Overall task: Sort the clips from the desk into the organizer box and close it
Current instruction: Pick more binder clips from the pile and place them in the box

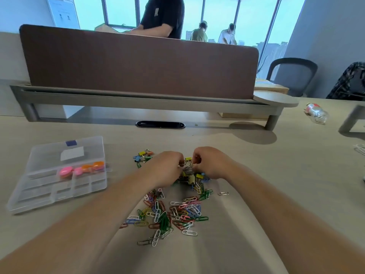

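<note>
The binder clips (190,176) lie in a tangled heap on the tabletop (266,175), right between the two hands. The left hand (167,168) and the right hand (208,163) both have their fingers curled into the top of the heap, pinching at the same knot of clips; exactly which clip each one holds is hidden.

These clips are probably light and stiff, with springy bodies and loose wire handles that hook into one another. They look best taken by the coloured body rather than the handles, and pulled apart gently.

Nearer the person is a spread of paper clips (171,214). They are thin, flat and likely slippery, so pinching or sliding them into a bunch should work better than lifting them singly. A smaller cluster of clips (143,156) sits just left of the hands.

Well to the left, the clear organizer box (39,196) stands open, with pink and orange pieces (65,172) in its far compartments.
</note>
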A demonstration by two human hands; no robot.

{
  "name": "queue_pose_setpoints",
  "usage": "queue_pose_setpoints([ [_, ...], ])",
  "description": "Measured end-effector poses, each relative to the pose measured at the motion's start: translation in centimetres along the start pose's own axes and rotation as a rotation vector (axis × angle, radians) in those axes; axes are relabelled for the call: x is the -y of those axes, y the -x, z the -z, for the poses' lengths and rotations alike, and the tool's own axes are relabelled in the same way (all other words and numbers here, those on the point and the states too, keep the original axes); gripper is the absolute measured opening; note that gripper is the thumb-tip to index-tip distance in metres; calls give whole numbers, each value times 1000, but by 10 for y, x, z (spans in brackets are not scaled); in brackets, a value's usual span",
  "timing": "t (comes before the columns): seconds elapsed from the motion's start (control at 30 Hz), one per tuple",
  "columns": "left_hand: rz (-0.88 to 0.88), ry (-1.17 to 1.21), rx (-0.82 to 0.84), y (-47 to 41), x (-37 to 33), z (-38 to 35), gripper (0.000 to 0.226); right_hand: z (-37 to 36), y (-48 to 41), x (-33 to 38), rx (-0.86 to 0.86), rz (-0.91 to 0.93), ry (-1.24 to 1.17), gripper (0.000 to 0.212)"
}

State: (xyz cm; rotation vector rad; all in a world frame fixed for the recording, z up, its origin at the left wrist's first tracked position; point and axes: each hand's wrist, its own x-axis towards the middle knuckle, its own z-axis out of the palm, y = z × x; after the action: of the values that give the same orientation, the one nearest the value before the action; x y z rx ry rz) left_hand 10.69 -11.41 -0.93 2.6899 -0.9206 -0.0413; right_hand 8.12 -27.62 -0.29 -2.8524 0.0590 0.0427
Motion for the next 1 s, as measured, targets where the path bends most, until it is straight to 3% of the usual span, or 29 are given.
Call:
queue_pose_setpoints([
  [0.23,20,69,-49,1,-13,5,28,16,12,-12,-115,-53,-94,10],
  [0.37,-12,21,-38,-3,-26,6,24,21,23,-22,-103,-92,-46,28],
  [0.7,-69,-43,196,2,-35,8,43,15,36,-26,-128,-173,-131,20],
  [0.83,-85,-93,167,4,-37,4,21,15,39,-22,-126,-155,-150,19],
  [1.0,-59,-38,157,8,-38,4,20,17,46,-18,-112,-133,-136,20],
])
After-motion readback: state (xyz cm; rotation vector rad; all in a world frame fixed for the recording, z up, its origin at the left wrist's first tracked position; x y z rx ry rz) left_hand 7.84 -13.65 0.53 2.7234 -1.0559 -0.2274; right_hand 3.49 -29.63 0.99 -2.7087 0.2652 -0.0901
